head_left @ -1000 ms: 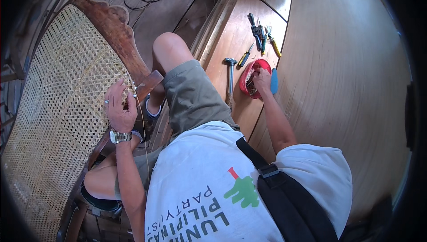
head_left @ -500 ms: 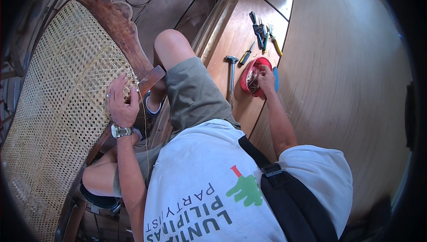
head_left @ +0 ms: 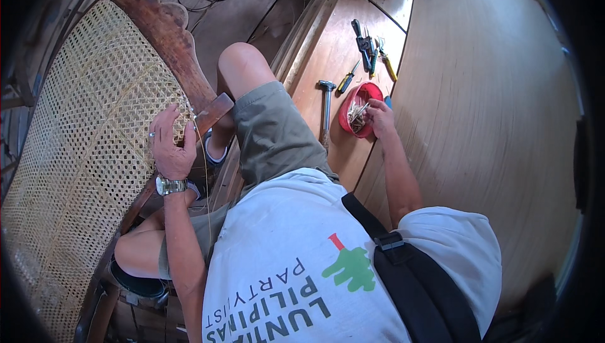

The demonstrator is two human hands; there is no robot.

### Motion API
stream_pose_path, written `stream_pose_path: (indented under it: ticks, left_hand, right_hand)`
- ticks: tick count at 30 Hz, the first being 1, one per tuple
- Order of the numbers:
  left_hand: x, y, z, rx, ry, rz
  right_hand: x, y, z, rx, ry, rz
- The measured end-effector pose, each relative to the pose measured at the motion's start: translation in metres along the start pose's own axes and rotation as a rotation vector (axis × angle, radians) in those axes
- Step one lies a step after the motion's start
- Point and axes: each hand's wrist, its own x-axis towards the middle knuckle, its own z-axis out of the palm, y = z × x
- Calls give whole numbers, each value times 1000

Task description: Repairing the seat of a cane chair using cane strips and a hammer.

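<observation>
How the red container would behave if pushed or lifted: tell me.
Pushed, the red container would probably slide rather than roll, since it stands upright on the wooden surface. Tipped, it would likely spill: its top is open and the thin, pale pieces inside lie loose. It may be light to lift, as those pieces look slender.

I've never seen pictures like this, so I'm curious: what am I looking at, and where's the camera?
No robot here, just a person using bare hands. The camera sits on their head, looking down, and its wide lens bends straight edges. The left hand is at the woven panel, fingers up. The right hand is by a red tub of thin pale pieces; I can't tell whether it holds one. A hammer and a screwdriver lie on the wooden surface.
</observation>
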Motion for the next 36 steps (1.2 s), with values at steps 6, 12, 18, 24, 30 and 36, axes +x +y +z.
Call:
stream_pose_path:
  ticks: [6,12,18,24,30,36]
  left_hand:
    - [-1,0,-2,-15,-3,0]
    - [0,2,-6,-84,-2,-14]
    - [3,4,-16,-208,-14,-15]
    - [2,1,-16,-325,35,-71]
    - [-2,-3,-12,-387,65,-79]
    - [-1,0,-12,-289,49,-79]
  right_hand:
    - [-29,-45,50,310,-356,-95]
    - [-105,-97,194,210,-777,-29]
    - [-179,-93,326,91,-1168,112]
    - [-197,-78,374,-52,-1222,220]
    - [-192,-71,376,-92,-1315,263]
    - [-188,-62,374,-46,-1319,356]
